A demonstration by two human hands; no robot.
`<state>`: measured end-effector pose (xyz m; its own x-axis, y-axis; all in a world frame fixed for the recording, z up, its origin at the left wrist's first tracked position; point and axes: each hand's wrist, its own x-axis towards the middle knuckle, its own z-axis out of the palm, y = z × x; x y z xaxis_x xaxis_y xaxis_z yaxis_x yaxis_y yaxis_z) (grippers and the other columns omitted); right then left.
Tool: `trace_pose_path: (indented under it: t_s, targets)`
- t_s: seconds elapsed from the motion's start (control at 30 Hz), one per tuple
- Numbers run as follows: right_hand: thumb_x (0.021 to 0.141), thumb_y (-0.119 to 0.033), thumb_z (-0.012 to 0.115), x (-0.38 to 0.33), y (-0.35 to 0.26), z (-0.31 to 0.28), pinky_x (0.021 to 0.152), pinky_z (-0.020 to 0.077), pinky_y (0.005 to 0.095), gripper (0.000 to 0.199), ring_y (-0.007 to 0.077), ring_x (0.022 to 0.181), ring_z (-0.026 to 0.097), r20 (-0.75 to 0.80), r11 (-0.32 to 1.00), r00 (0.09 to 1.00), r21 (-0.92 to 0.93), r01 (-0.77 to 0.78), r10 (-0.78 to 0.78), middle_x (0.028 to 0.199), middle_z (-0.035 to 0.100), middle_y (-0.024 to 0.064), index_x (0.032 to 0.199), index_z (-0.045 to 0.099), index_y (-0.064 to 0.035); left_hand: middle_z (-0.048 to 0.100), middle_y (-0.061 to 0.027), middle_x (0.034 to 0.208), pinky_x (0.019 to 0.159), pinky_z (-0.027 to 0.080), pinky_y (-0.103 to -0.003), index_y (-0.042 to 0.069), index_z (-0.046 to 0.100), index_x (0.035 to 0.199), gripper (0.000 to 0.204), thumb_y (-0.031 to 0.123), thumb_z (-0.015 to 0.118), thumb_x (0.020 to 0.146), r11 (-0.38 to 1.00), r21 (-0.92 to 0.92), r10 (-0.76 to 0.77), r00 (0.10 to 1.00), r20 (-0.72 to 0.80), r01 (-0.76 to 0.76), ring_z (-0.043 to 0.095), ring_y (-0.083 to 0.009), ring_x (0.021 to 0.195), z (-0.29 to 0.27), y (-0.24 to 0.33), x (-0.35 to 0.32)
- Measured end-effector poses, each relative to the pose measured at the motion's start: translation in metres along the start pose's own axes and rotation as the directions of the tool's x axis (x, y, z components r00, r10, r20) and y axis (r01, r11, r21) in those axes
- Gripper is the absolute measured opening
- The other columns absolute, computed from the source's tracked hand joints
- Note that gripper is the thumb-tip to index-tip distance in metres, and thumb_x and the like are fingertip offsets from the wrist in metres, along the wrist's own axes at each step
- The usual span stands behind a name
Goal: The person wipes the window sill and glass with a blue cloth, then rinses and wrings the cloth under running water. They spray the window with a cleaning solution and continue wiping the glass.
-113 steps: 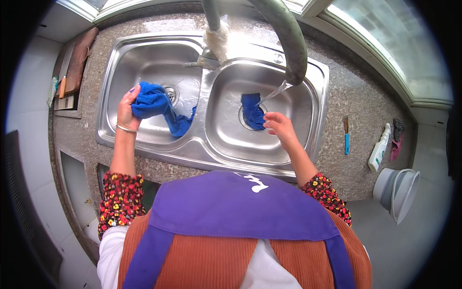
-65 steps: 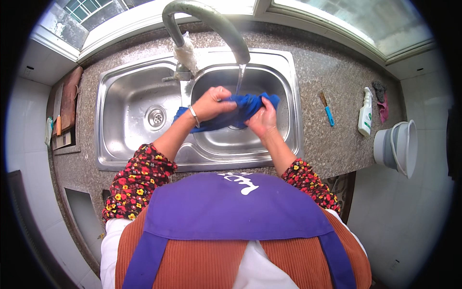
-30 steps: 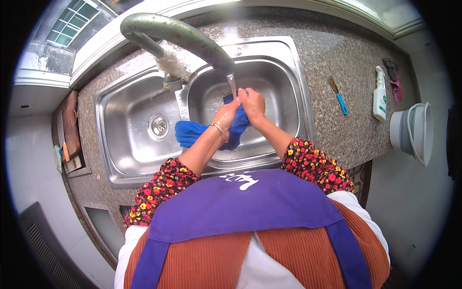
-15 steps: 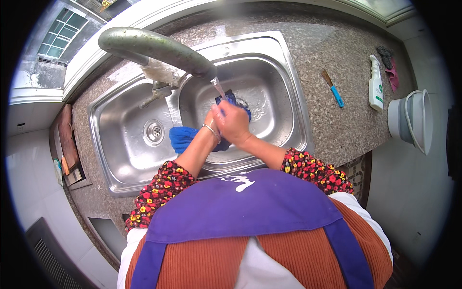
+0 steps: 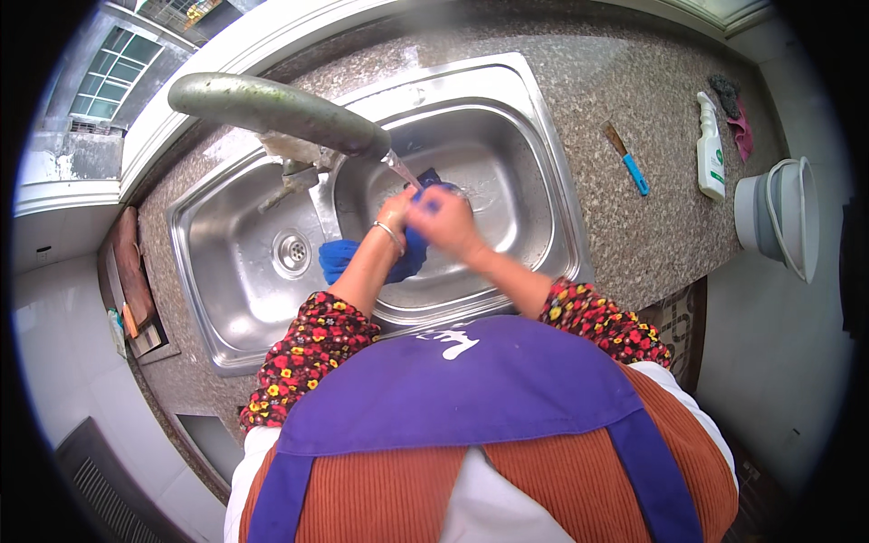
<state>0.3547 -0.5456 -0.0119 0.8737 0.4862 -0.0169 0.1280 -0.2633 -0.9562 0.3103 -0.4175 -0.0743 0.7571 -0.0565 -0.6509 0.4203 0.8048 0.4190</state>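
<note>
Your left hand (image 5: 395,215) and right hand (image 5: 442,220) meet over blue cloth (image 5: 338,259), grips unclear; water (image 5: 401,169) landing there could splash out.

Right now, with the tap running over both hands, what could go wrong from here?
Two possible risks. The blue cloth extends over the divider, so its end might slip into the left basin. The water stream falls right by the left hand and the blurred right hand, so splashes could wet the floral sleeves.
</note>
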Motion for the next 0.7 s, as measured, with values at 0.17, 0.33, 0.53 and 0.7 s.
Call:
trace_pose_path:
  t_s: [0.17,0.33,0.53,0.7]
  targets:
    - [0.074,-0.027,0.059,0.018,-0.005,0.002,0.055,0.0472,0.0421,0.021,0.0316,0.063,0.06,-0.054,0.95,0.997,-0.312,0.027,-0.046,0.067,0.061,0.0152,0.066,0.056,-0.0079,0.063,-0.0076,0.085,0.06,0.053,-0.032,0.006,0.058,0.094,0.023,0.027,0.049,0.089,0.981,-0.192,0.008,0.992,-0.128,-0.033,0.062,-0.0172,0.072,0.023,-0.029,-0.007]
    - [0.075,-0.026,0.058,0.017,-0.012,0.004,0.052,0.0453,0.0418,0.02,0.0353,0.059,0.058,-0.16,0.977,0.984,-0.206,0.049,-0.083,0.062,0.058,0.0154,0.067,0.056,-0.0086,0.06,-0.0052,0.082,0.057,0.051,-0.029,0.008,0.056,0.093,0.022,0.029,0.049,0.088,0.99,-0.083,0.097,0.984,-0.148,-0.11,0.061,-0.0172,0.067,0.054,-0.016,-0.028]
    - [0.073,-0.031,0.061,0.029,0.023,-0.003,0.063,0.0476,0.0423,0.027,0.0367,0.069,0.06,-0.298,0.976,0.947,-0.141,-0.165,0.117,0.071,0.062,0.0189,0.078,0.059,-0.0038,0.062,-0.0084,0.093,0.072,0.051,-0.03,0.001,0.055,0.106,0.026,0.019,0.043,0.09,0.929,0.338,-0.025,0.935,-0.354,0.153,0.061,-0.0176,0.082,0.073,-0.005,-0.03]
    - [0.074,-0.007,0.061,0.069,0.114,-0.046,0.066,0.046,0.0268,0.017,0.0144,0.07,0.056,-0.073,0.69,0.851,0.624,-0.368,0.52,0.081,0.059,0.0046,0.09,0.058,-0.0032,0.064,-0.0081,0.086,0.071,0.046,-0.034,0.001,0.06,0.093,0.027,0.025,0.051,0.087,-0.06,0.961,0.746,0.628,0.222,-0.269,0.06,-0.0223,0.077,0.063,0.019,-0.037]
